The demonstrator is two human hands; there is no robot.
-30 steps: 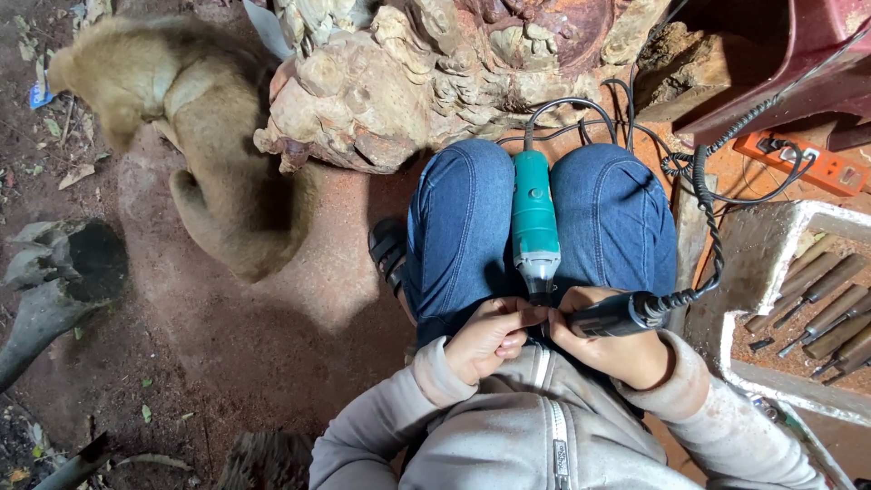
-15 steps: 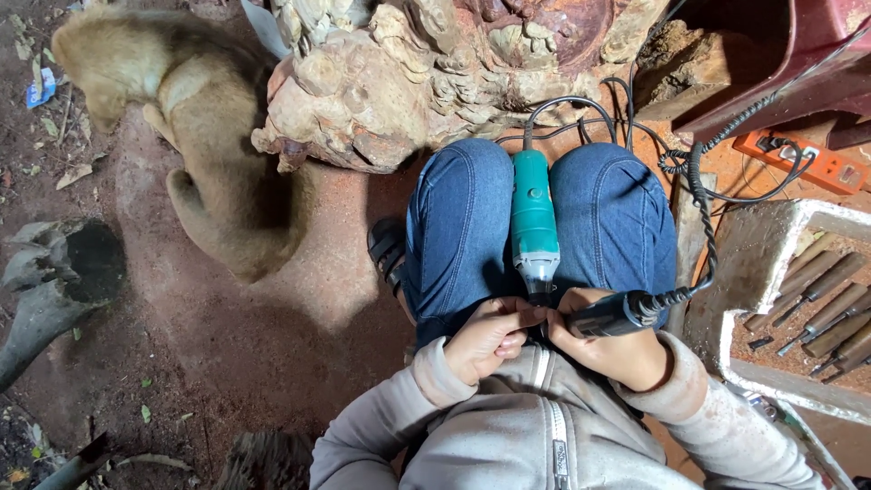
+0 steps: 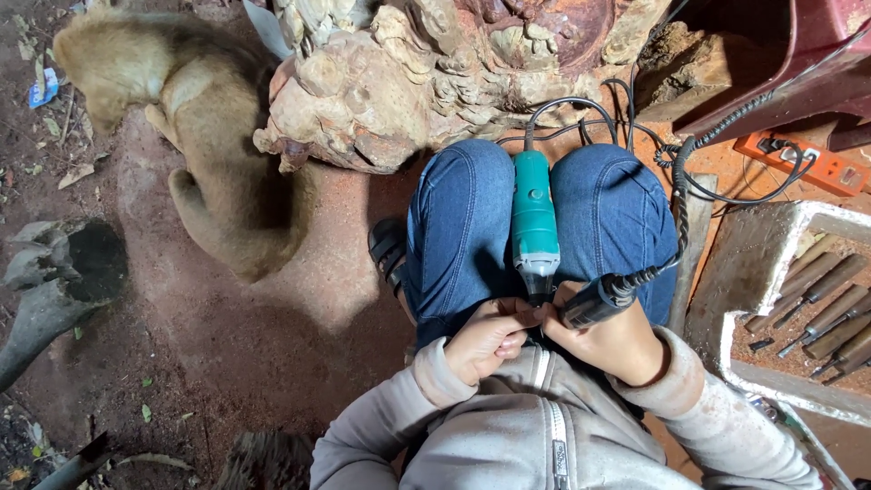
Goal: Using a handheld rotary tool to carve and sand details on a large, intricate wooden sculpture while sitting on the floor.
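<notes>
A teal power tool (image 3: 533,222) lies lengthwise between my knees, its nose pointing toward me. My left hand (image 3: 486,338) is curled at the tool's nose, fingers pinched on its tip. My right hand (image 3: 610,343) grips a black handpiece (image 3: 597,301) of a flexible shaft, whose coiled black cable (image 3: 679,195) runs up and away to the right. The handpiece's end meets the tool's nose between both hands. What the fingertips pinch is hidden.
A large carved wood stump (image 3: 426,73) stands beyond my knees. A tan dog (image 3: 195,136) lies at the left on the red dirt. A white box (image 3: 771,272) with several chisels sits at the right, an orange power strip (image 3: 807,161) behind it.
Both hands stay at the tool's nose with little shift. The dog at the left has moved slightly.
</notes>
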